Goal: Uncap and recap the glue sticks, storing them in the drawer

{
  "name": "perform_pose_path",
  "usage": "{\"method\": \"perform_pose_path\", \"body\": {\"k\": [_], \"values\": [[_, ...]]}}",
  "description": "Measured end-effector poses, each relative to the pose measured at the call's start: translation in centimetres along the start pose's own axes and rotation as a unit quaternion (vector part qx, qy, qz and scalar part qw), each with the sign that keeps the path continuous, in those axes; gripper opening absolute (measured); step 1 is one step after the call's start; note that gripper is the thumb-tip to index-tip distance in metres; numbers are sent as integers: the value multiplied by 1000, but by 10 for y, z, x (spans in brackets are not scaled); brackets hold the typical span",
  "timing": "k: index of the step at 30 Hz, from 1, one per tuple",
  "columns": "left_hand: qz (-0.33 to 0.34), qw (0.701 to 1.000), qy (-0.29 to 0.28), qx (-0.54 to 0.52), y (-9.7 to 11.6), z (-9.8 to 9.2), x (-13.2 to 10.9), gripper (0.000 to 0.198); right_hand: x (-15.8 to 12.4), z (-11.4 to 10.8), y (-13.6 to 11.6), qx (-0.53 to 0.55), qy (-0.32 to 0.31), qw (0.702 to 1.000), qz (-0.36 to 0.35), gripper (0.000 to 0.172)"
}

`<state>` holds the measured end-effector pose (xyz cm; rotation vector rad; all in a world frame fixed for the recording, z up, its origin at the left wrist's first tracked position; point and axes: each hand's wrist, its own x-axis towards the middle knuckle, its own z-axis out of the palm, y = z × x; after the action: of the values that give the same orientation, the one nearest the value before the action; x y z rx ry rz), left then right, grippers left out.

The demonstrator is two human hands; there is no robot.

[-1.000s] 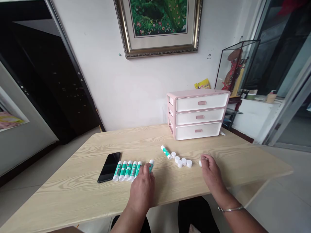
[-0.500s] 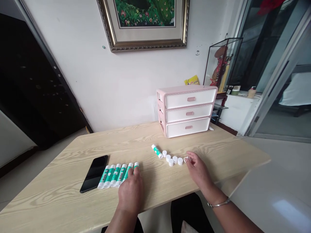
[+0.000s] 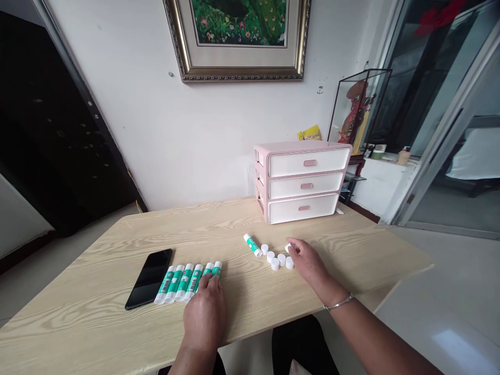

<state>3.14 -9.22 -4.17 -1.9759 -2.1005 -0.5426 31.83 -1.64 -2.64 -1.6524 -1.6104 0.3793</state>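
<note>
Glue sticks point(image 3: 187, 281) lie in a row of six on the pale wood tabletop point(image 3: 94, 312), just under my left hand point(image 3: 205, 312). Its fingers point(image 3: 209, 284) curl over the two sticks at the row's right end, though I cannot tell whether they grip or only rest there. A single glue stick point(image 3: 252, 245) lies apart, between my hands and farther ahead. My right hand point(image 3: 308, 263) reaches over a small cluster of white caps point(image 3: 278, 259), its fingertips point(image 3: 292, 248) drawn narrow at one cap point(image 3: 288, 248) on the cluster's far side; whether they pinch it or just touch it is hidden. A light touch, with fingertips low against each piece, should keep these round things from rolling out of place. Compared with half a second earlier, my right hand has moved left, in over the cluster, and the cap at my fingertips now sits among the others instead of at their right edge.
</note>
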Motion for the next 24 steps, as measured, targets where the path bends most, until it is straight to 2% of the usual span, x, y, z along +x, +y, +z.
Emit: {"method": "perform_pose_path", "body": {"k": [6,10,15,20,24], "values": [[-26,1000,-4,-10,2,-1,-1,37,5,10,-2,-42,-54,997,-43,36],[-5,1000,12,-23,0,3,-3,34,7,6,-10,-76,-50,993,-75,35],[86,993,29,-71,-3,13,-7,29,7,2,-44,-101,-27,989,-102,34],[74,994,12,-77,0,8,-7,26,2,13,-84,-204,-49,960,-187,27],[75,993,4,-91,1,5,-6,24,4,34,-97,-286,-69,931,-216,26]]}}
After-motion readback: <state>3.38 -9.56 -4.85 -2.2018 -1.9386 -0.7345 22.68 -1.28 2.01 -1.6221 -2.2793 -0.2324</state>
